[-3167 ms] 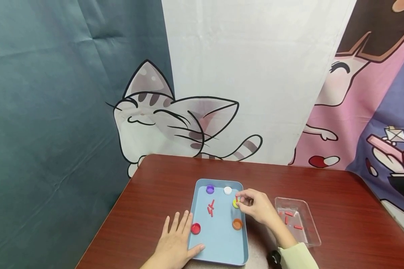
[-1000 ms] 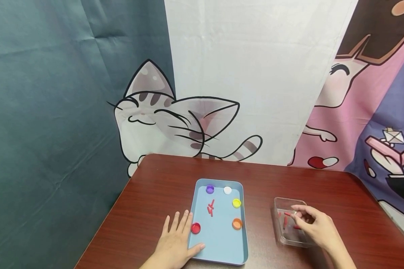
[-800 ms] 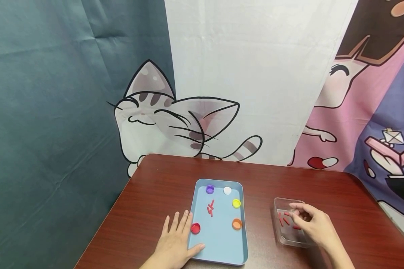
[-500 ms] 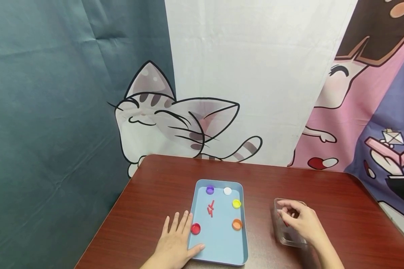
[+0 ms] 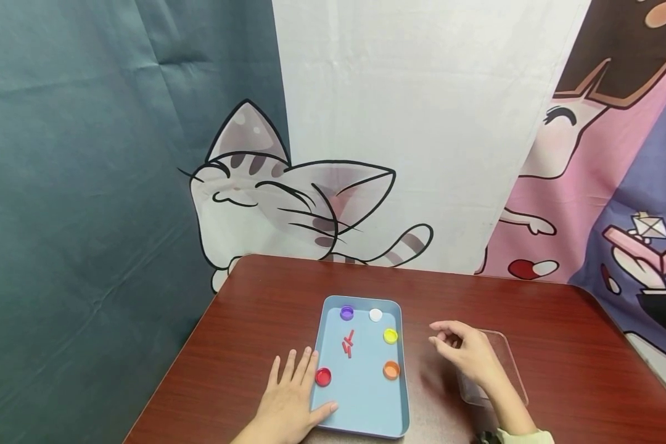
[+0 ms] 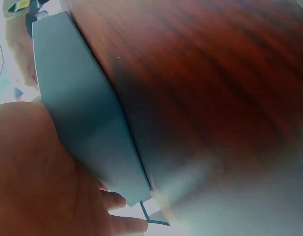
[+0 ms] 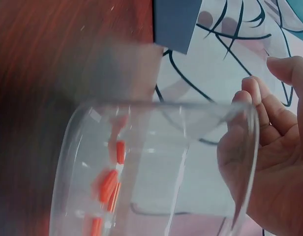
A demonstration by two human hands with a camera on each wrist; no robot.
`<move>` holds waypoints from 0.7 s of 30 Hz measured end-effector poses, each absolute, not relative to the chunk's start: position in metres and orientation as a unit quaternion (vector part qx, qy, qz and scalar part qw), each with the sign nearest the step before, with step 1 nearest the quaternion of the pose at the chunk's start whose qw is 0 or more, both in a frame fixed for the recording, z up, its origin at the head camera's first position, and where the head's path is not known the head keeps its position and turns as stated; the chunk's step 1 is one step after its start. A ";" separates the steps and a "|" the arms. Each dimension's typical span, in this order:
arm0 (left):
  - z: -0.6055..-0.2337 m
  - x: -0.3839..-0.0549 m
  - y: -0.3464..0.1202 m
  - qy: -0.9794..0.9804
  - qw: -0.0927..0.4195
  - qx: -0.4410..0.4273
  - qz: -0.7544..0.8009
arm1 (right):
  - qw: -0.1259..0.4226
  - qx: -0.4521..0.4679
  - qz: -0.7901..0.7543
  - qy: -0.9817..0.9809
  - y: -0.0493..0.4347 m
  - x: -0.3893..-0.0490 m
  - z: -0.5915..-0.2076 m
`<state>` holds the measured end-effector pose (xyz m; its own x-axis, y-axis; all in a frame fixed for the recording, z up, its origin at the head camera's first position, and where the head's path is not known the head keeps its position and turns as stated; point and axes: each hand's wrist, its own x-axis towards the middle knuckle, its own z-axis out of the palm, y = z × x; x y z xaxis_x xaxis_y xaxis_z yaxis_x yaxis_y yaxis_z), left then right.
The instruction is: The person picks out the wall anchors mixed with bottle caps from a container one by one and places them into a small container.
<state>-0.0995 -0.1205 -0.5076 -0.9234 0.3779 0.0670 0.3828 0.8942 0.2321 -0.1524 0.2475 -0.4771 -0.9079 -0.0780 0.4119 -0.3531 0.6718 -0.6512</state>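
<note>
My left hand (image 5: 288, 404) lies spread at the near left edge of a light blue tray (image 5: 361, 401), fingers straight, thumb over the rim. In the left wrist view this hand (image 6: 48, 172) is against the tray's outer side. My right hand (image 5: 472, 357) is raised over the left side of a clear plastic box (image 5: 513, 364), thumb and index finger bent toward each other. Whether a stick is between them I cannot make out. Several small red sticks (image 7: 108, 186) lie in the box in the right wrist view. More red sticks (image 5: 348, 340) lie loosely grouped in the tray.
Around the tray's inside stand a purple cap (image 5: 346, 313), a white cap (image 5: 375, 315), a yellow cap (image 5: 390, 336), an orange cap (image 5: 391, 370) and a red cap (image 5: 323, 377). A printed curtain (image 5: 422, 123) hangs behind the brown table (image 5: 288, 290).
My right hand goes from the tray, where it pinched a red stick by the yellow cap, to the clear box, then back leftward above the box's edge. My left hand stays put.
</note>
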 end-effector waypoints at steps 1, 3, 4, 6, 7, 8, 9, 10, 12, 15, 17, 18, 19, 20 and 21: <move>-0.508 -0.100 -0.120 -0.973 0.010 -0.196 -0.119 | 0.172 0.118 0.389 -0.897 0.245 -0.154 -0.477; -0.508 -0.100 -0.120 -0.974 0.011 -0.196 -0.117 | 0.162 0.118 0.396 -0.896 0.240 -0.157 -0.476; -0.508 -0.100 -0.120 -0.974 0.012 -0.196 -0.116 | 0.159 0.120 0.399 -0.895 0.238 -0.158 -0.476; -0.507 -0.100 -0.120 -0.974 0.012 -0.196 -0.112 | 0.155 0.125 0.405 -0.892 0.234 -0.161 -0.477; -0.507 -0.100 -0.120 -0.974 0.012 -0.196 -0.111 | 0.152 0.128 0.408 -0.891 0.232 -0.163 -0.477; -0.506 -0.100 -0.120 -0.974 0.012 -0.196 -0.111 | 0.150 0.130 0.410 -0.890 0.230 -0.164 -0.477; -0.506 -0.100 -0.120 -0.974 0.012 -0.195 -0.111 | 0.148 0.130 0.411 -0.890 0.228 -0.165 -0.477; -0.506 -0.100 -0.120 -0.975 0.011 -0.195 -0.111 | 0.146 0.130 0.412 -0.890 0.226 -0.167 -0.477; -0.505 -0.100 -0.120 -0.974 0.007 -0.194 -0.112 | 0.136 0.127 0.413 -0.891 0.222 -0.169 -0.477; -0.505 -0.099 -0.119 -0.975 0.004 -0.194 -0.113 | 0.120 0.120 0.414 -0.894 0.217 -0.172 -0.477; -0.504 -0.099 -0.119 -0.975 0.002 -0.193 -0.114 | 0.111 0.115 0.413 -0.897 0.212 -0.174 -0.477; -0.504 -0.099 -0.119 -0.975 0.003 -0.193 -0.114 | 0.107 0.113 0.413 -0.897 0.210 -0.175 -0.477; -0.504 -0.099 -0.119 -0.975 0.003 -0.193 -0.114 | 0.104 0.112 0.413 -0.898 0.208 -0.175 -0.477; -0.504 -0.099 -0.119 -0.975 0.003 -0.193 -0.113 | 0.102 0.112 0.412 -0.898 0.206 -0.176 -0.477; -0.504 -0.099 -0.119 -0.975 0.003 -0.193 -0.114 | 0.100 0.112 0.412 -0.898 0.204 -0.177 -0.477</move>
